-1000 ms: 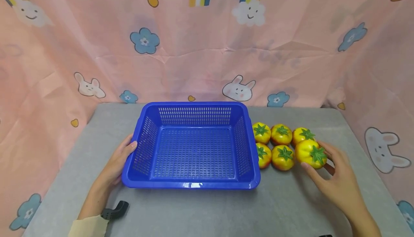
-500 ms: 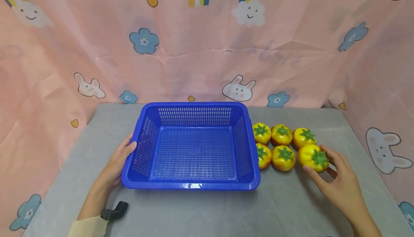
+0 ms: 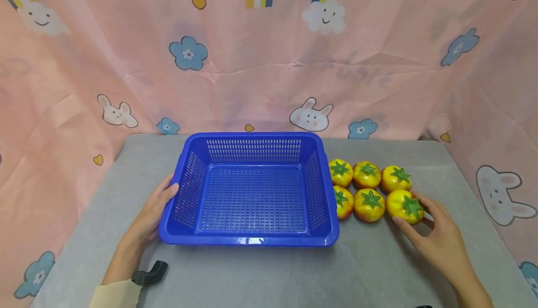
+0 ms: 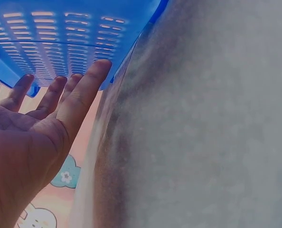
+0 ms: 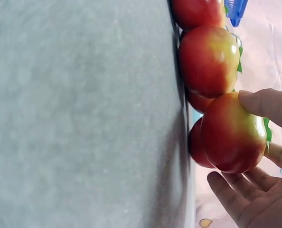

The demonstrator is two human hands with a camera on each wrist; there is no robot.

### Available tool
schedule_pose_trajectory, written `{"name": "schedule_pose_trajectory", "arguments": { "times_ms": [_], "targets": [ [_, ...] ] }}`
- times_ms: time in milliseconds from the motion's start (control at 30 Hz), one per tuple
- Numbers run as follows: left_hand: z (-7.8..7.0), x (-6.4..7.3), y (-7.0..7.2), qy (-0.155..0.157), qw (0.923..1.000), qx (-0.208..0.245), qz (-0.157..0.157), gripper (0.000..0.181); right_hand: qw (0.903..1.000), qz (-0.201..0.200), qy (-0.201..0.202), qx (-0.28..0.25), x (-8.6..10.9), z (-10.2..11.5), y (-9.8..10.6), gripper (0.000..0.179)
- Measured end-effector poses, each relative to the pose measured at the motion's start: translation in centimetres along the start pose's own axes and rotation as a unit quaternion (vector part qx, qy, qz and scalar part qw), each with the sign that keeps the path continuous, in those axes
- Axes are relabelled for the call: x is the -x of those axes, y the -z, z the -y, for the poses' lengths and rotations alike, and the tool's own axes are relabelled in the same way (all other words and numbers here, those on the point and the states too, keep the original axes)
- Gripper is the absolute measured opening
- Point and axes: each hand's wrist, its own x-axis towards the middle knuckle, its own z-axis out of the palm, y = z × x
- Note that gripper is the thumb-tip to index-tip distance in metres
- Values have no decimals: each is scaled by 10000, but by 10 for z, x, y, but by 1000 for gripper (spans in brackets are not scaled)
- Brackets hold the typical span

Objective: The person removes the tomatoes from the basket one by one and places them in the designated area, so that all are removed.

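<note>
A blue plastic basket (image 3: 248, 241) stands on the grey table with nothing inside. At its left side is my left hand (image 3: 152, 207), the thumb by the rim. In the left wrist view, straight fingers (image 4: 79, 102) reach to the slotted outer wall. My right hand (image 3: 441, 235) holds a yellow-and-red tomato (image 3: 401, 205) with a green star-shaped top, thumb at the near side and fingers at the far side. The right wrist view shows this held tomato (image 5: 231, 135) slightly off the table. Several like tomatoes (image 3: 369, 205) sit in two rows between the basket and this hand.
The basket's right rim hides part of the nearest tomatoes (image 3: 343, 203). A pink printed cloth (image 3: 252, 88) hangs behind the table (image 3: 260, 280) and along both sides. A black strap end (image 3: 153, 273) sticks out at the left wrist.
My right hand has brought the tomato nearer and lower, to the front row's right end, uncovering more of the tomato behind it. The left hand and basket stay put.
</note>
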Motion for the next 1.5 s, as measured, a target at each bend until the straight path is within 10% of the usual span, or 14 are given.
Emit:
{"name": "schedule_pose_trajectory", "arguments": {
  "times_ms": [767, 1500],
  "targets": [
    [0, -4, -2, 21, 9999, 61, 80, 54, 9965, 505, -578, 318, 8, -5, -5, 72],
    [-1, -2, 3, 246, 9993, 195, 225, 51, 9987, 505, -72, -9, -12, -17, 28, 51]
  ]
}}
